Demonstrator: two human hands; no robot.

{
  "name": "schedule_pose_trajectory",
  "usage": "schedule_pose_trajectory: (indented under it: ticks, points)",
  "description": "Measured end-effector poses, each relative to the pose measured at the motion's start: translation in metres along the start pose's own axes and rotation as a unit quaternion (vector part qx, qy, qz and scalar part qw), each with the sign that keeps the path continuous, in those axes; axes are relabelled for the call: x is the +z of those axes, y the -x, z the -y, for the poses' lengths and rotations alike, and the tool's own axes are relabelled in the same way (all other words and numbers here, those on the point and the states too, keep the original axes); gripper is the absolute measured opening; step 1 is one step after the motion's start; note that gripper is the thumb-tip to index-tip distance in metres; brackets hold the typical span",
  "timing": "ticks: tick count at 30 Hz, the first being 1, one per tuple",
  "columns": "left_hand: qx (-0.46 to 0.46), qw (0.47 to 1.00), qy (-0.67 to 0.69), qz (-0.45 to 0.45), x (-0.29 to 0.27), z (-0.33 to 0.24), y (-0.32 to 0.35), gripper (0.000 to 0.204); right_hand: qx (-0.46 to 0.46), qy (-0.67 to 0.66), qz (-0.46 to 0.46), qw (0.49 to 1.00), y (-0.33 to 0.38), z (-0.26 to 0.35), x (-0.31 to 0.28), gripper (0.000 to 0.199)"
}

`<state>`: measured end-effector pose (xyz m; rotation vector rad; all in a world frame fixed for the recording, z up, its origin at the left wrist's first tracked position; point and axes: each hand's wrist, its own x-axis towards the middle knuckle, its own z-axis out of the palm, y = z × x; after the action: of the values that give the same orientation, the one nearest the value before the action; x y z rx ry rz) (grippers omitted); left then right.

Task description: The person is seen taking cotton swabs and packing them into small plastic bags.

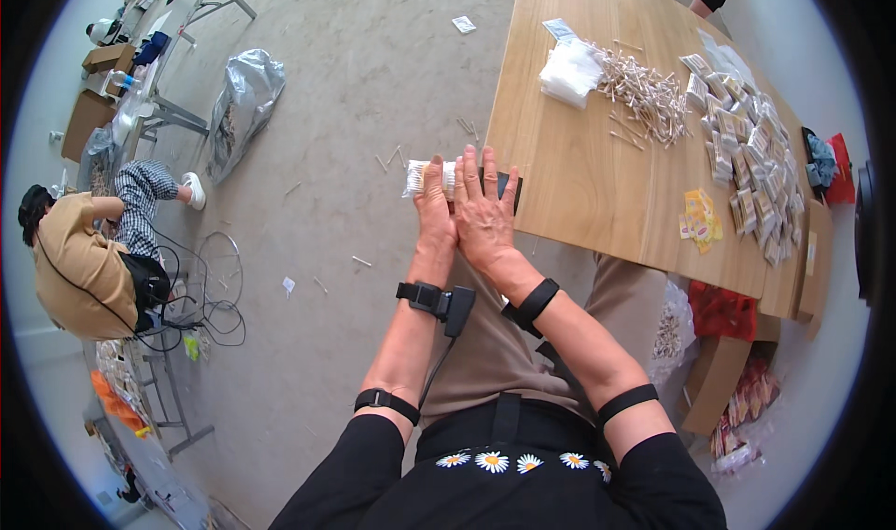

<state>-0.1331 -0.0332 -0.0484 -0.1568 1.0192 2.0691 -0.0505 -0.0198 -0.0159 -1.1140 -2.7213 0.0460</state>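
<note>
A packet of cotton swabs is grasped by the left hand; whether the right hand grips it cannot be told.

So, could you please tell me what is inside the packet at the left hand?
Cotton swabs show through the packet; what the left hand covers with its thumb cannot be seen.

Swab packet left of table

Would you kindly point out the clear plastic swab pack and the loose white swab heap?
Clear plastic swab pack [415, 178]: head view, its left end.
Loose white swab heap [655, 98]: head view, middle.
</note>
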Motion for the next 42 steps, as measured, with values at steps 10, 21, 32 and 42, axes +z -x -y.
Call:
schedule_pose_trajectory:
  ticks: [10, 21, 32, 42]
  points:
    - [-0.001, 1.000, 0.010, -0.004, -0.002, -0.007, -0.003, 0.029, -0.044, 0.013, 0.053, 0.998, -0.009, -0.002, -0.009, 0.067]
    - [0.077, 0.996, -0.029, -0.039, 0.012, -0.044, 0.001, 0.022, -0.043, -0.019, 0.014, 0.999, -0.018, 0.020, -0.018, 0.065]
    - [0.051, 0.998, 0.030, -0.024, 0.013, -0.126, 0.066, 0.017, -0.090, -0.221, -0.091, 0.967, 0.009, 0.028, -0.083, 0.062]
    - [-0.102, 0.984, 0.037, 0.141, 0.087, -0.077, 0.156, 0.022, 0.078, -0.572, -0.105, 0.810, 0.056, -0.037, -0.184, 0.012]
